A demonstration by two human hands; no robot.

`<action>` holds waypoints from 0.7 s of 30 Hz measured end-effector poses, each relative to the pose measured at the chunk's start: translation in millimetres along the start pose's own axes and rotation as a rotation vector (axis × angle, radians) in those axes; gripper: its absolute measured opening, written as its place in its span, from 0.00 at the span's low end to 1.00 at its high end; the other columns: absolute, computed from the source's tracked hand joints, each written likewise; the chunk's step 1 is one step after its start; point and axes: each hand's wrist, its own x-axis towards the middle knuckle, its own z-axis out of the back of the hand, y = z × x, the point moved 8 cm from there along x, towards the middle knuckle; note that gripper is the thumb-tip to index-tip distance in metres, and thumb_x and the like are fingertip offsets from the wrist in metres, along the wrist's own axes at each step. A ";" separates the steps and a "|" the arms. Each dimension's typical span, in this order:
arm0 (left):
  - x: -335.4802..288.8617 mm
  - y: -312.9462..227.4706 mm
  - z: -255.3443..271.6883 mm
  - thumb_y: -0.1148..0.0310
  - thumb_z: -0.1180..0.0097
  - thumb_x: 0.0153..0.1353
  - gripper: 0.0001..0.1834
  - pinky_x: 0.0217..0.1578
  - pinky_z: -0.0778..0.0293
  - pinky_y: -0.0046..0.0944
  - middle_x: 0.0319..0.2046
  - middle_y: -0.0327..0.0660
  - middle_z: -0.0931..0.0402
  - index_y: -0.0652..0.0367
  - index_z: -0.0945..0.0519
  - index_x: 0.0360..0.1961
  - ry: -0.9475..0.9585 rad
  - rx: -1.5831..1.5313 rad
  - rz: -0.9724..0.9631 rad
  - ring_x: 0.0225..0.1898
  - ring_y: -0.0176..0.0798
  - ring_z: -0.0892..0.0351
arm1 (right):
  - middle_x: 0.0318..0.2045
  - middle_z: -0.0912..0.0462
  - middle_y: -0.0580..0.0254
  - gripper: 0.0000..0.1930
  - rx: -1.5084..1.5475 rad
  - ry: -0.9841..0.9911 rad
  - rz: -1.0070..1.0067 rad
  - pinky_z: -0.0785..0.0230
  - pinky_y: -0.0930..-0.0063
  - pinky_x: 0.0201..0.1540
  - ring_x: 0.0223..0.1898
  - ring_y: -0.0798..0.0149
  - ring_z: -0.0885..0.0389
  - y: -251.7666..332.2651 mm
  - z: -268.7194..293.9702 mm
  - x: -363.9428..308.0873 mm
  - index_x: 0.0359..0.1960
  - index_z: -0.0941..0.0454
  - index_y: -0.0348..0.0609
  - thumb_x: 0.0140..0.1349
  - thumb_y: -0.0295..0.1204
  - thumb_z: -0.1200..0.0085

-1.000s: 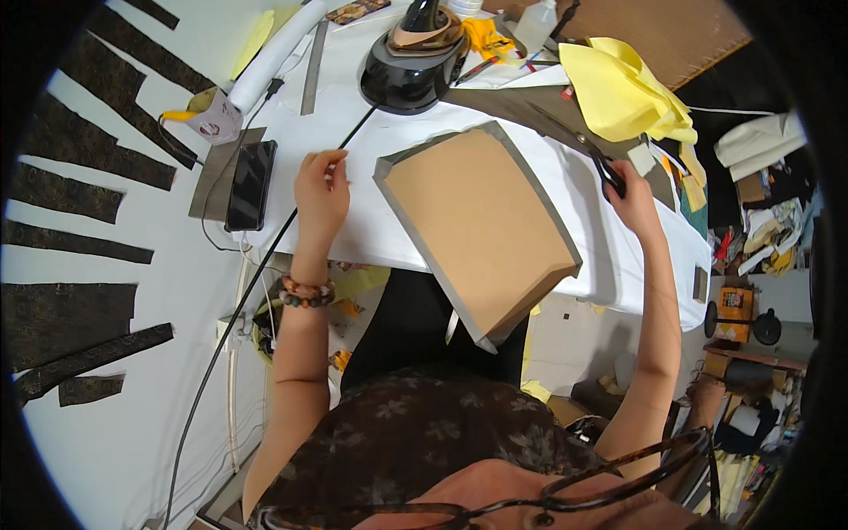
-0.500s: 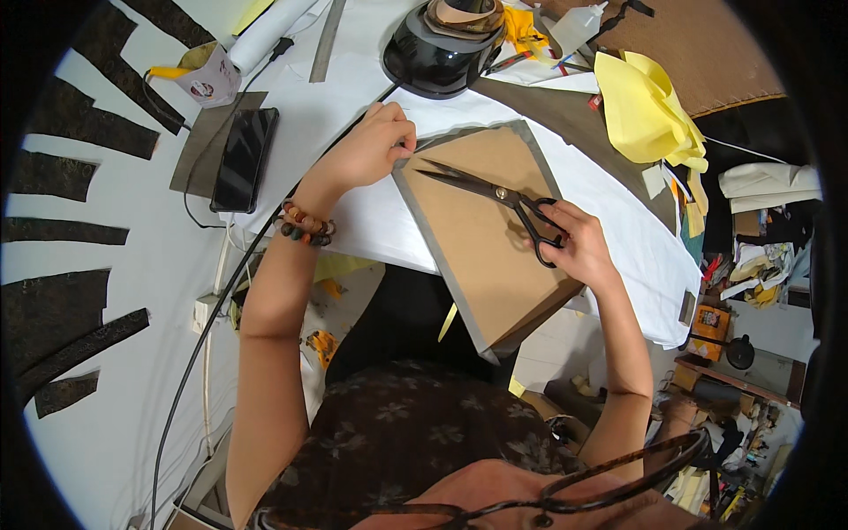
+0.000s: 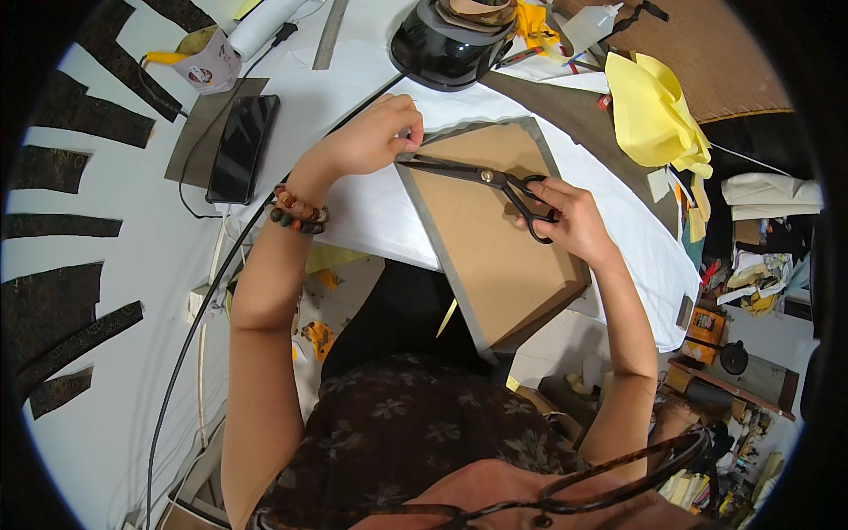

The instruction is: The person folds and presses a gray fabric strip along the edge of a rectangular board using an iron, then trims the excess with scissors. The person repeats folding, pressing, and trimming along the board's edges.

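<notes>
A tan panel (image 3: 495, 256) with a narrow grey border lies slantwise over the front edge of the white-covered table, part of it sticking out toward my body. At its upper left corner my left hand (image 3: 380, 132) is closed in a pinch at the grey edge; what sits between the fingertips is too small to make out. Black-handled scissors (image 3: 481, 174) lie across the panel's upper part, with my right hand (image 3: 572, 216) gripping their loops. Their blade tips point left, right by my left fingertips at that corner.
A black phone (image 3: 243, 150) rests on grey material at left. A black cable (image 3: 190, 336) runs past my left arm. Behind the panel stand a glossy black machine (image 3: 446, 44), a metal ruler (image 3: 329, 35) and crumpled yellow sheet (image 3: 652, 110). Dark cut strips (image 3: 57, 238) line the left side.
The scissors have moved left, bringing their tips up to my left fingertips at the panel's corner. My right hand has shifted slightly left with them. My left hand keeps its pinch.
</notes>
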 end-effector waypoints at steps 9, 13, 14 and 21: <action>0.3 2.3 -0.6 0.82 0.43 0.58 0.07 0.49 0.33 0.40 0.39 0.40 0.30 0.60 0.27 0.33 -0.009 -0.029 0.012 0.47 0.45 0.32 | 0.41 0.16 0.52 0.24 -0.085 0.039 0.088 0.21 0.65 0.38 0.35 0.49 0.16 -0.2 6.7 9.2 0.45 0.18 0.31 0.44 0.26 0.27; 0.3 1.1 0.4 0.82 0.43 0.58 0.07 0.46 0.32 0.40 0.38 0.41 0.30 0.60 0.27 0.33 -0.020 -0.034 0.012 0.45 0.45 0.31 | 0.43 0.16 0.51 0.24 -0.099 0.043 0.086 0.21 0.65 0.41 0.37 0.47 0.16 -2.9 5.4 6.0 0.45 0.18 0.31 0.43 0.24 0.28; 0.5 0.8 0.4 0.83 0.44 0.58 0.07 0.46 0.32 0.40 0.38 0.41 0.30 0.60 0.27 0.33 -0.021 -0.035 0.012 0.45 0.45 0.31 | 0.43 0.16 0.51 0.25 -0.098 0.042 0.089 0.21 0.64 0.41 0.38 0.47 0.16 -3.4 4.9 5.2 0.46 0.18 0.31 0.43 0.24 0.28; 0.4 0.8 0.6 0.82 0.44 0.59 0.06 0.45 0.32 0.41 0.38 0.41 0.31 0.61 0.28 0.33 -0.024 -0.055 0.024 0.44 0.44 0.31 | 0.41 0.17 0.52 0.26 -0.090 0.049 0.090 0.22 0.67 0.40 0.37 0.50 0.15 -0.5 2.8 2.3 0.48 0.20 0.29 0.41 0.16 0.33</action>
